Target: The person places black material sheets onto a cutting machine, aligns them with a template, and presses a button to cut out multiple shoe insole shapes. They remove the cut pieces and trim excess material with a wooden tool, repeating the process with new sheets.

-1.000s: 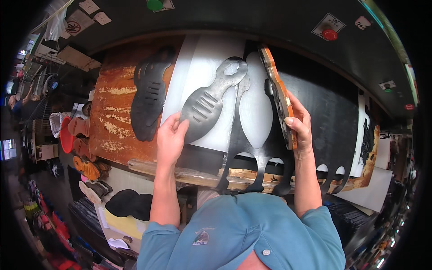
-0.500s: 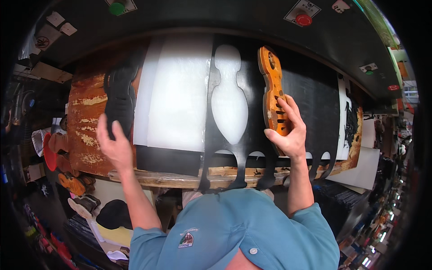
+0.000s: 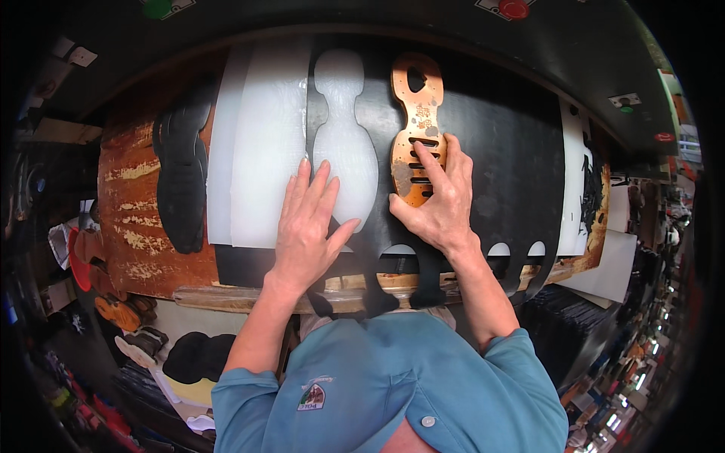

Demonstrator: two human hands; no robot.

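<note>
Held the orange slotted die (image 3: 420, 124) flat on the black sheet (image 3: 506, 151), just right of middle on the bench (image 3: 132, 264), gripping between thumb and bent fingers of the right hand (image 3: 445, 200). Spread the left hand's (image 3: 306, 230) fingers slightly over the neighbouring cut-out (image 3: 343, 124), pinching nothing. Apparently finished that opening and dark pieces (image 3: 183, 181) near the left edge; left uncut much toward the right edge

Workshop; scarred worktable (image 3: 124, 208); red push-button (image 3: 513, 8)

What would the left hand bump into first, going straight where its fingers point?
Probably the dark panel at the back, after the left hand crosses the flat white shape; the panel's height is unclear.
</note>
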